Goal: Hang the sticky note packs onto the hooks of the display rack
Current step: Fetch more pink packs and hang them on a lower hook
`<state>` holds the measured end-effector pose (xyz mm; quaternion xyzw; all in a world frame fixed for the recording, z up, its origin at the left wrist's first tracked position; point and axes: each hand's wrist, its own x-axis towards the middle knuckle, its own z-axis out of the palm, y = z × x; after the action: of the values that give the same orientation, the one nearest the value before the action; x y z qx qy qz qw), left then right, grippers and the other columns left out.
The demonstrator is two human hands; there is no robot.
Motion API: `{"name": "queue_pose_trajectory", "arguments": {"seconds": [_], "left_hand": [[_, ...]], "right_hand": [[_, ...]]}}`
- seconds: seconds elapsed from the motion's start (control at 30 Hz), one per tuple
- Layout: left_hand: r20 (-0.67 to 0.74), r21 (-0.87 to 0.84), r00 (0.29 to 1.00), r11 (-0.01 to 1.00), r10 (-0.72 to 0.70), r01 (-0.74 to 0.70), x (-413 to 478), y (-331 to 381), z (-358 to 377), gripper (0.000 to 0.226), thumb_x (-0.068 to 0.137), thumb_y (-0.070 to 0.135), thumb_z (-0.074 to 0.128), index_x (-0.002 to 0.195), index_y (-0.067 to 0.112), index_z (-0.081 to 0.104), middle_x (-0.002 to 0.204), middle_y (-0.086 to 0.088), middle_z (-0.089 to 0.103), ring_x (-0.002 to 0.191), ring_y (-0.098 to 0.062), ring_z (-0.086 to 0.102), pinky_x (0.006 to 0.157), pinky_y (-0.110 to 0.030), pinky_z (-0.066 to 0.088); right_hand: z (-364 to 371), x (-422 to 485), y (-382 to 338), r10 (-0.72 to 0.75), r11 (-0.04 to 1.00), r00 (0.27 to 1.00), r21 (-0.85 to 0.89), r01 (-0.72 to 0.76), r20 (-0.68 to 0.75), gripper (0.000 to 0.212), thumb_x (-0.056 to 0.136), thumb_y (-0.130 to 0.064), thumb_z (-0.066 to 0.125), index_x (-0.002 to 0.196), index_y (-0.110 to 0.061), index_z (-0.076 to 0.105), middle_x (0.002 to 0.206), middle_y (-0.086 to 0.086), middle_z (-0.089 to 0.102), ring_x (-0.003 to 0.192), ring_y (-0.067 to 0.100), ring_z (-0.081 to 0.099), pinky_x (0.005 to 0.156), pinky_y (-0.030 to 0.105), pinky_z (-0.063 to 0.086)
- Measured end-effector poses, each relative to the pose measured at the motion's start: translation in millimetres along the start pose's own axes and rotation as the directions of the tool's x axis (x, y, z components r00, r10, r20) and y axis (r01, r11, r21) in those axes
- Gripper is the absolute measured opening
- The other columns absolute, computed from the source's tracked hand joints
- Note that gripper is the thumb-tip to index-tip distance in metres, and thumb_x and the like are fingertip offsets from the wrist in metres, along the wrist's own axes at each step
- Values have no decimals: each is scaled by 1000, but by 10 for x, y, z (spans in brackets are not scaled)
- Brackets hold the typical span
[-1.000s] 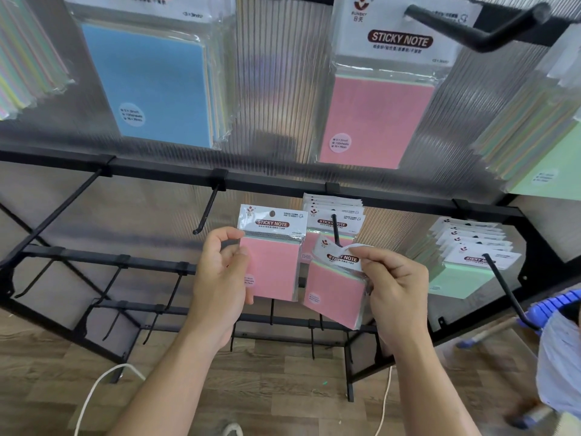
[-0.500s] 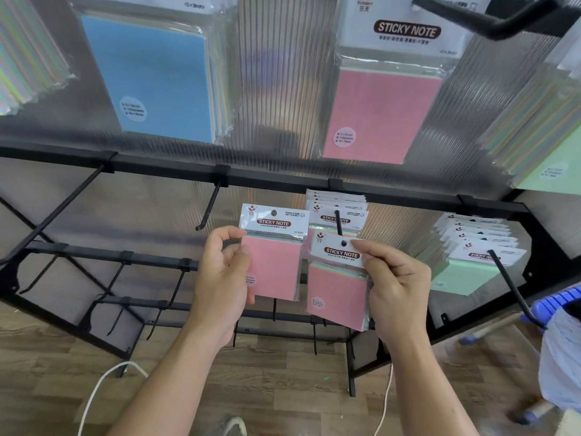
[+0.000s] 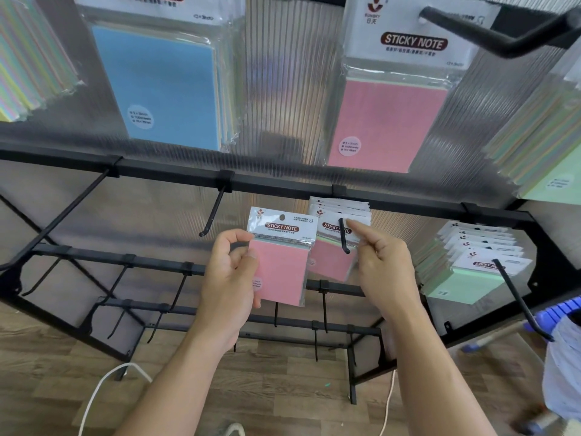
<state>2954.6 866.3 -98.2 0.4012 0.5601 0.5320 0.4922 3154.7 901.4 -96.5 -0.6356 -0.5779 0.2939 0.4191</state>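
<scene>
My left hand (image 3: 229, 272) grips a pink sticky note pack (image 3: 279, 269) by its left edge and holds it upright in front of the black display rack (image 3: 283, 185). Just to its right, a stack of pink packs (image 3: 330, 259) hangs on a black hook (image 3: 343, 237). The front pack sits behind the hook's upturned tip. My right hand (image 3: 383, 265) hovers at the right edge of that stack with its index finger stretched toward the hook and nothing in its grasp.
An empty hook (image 3: 213, 215) juts out left of the held pack. Green packs (image 3: 465, 278) fill a hook on the right. Large blue (image 3: 157, 89) and pink (image 3: 386, 121) packs hang on the row above. More bare hooks sit lower down, over a wooden floor with a white cable (image 3: 103, 385).
My right hand slid its pink pack onto the hook with the stack and let go of it. My left hand kept its pack in the same place.
</scene>
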Motion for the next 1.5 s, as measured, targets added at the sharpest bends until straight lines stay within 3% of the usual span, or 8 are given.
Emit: {"name": "queue_pose_trajectory", "arguments": {"seconds": [0.23,0.43,0.53,0.73,1.07,1.17,1.3,1.5], "left_hand": [[147,28,987,997,71,-76,-52,32,112,15,103,15,44,107,29,48,93,5,72,63,-5,59,43,-21,39],[336,86,935,985,115,-152,-170,-23,233,15,103,14,42,105,28,48,97,2,73,64,-12,57,44,-25,43],[378,160,916,965,132,-206,-205,-73,264,27,102,15,44,111,40,47,102,7,71,67,-13,61,45,-27,47],[411,252,907,944,95,-213,-208,-83,312,56,103,16,41,114,72,42,110,6,65,79,-23,63,46,-24,50],[359,332,923,905,140,-267,-56,-229,345,52,104,18,40,117,68,40,110,10,63,78,-14,65,50,-32,56],[350,422,918,842,189,-335,64,-256,392,47,103,18,40,126,60,40,112,8,63,84,-5,61,62,-28,57],[342,568,909,718,237,-401,231,-255,483,43,103,21,41,143,38,39,107,5,61,81,-6,58,56,-10,43],[295,716,918,575,265,-396,261,-159,566,46,104,26,40,147,37,28,97,3,66,85,-15,65,62,-23,48]], "right_hand": [[-50,-130,-143,-80,997,971,-18,78,-225,24,93,-10,54,104,-25,70,101,-12,60,88,-4,57,68,1,40],[-58,-269,-180,-37,967,979,240,85,-199,7,88,-15,67,87,-20,71,64,14,65,54,12,51,48,23,41],[-59,-296,-102,-3,965,977,256,59,-214,11,87,-13,68,83,-23,69,68,27,61,54,19,45,49,30,36],[-45,-307,-20,-6,978,968,199,58,-251,13,87,-15,67,83,-26,67,68,17,65,56,31,51,51,35,44],[5,-185,0,-18,995,979,95,38,-205,20,88,-17,67,77,-34,62,63,-9,63,54,1,53,52,17,43],[17,-109,-4,-19,998,980,50,30,-200,15,88,-19,66,80,-32,62,64,-11,63,58,0,55,55,16,45],[11,26,-18,-24,1000,975,7,26,-221,2,89,-20,66,88,-20,68,68,-13,62,63,-6,56,59,10,44],[-1,163,-93,-118,985,962,-153,81,-247,6,87,-20,69,87,-16,65,68,-16,56,63,-4,55,61,5,42]]}}
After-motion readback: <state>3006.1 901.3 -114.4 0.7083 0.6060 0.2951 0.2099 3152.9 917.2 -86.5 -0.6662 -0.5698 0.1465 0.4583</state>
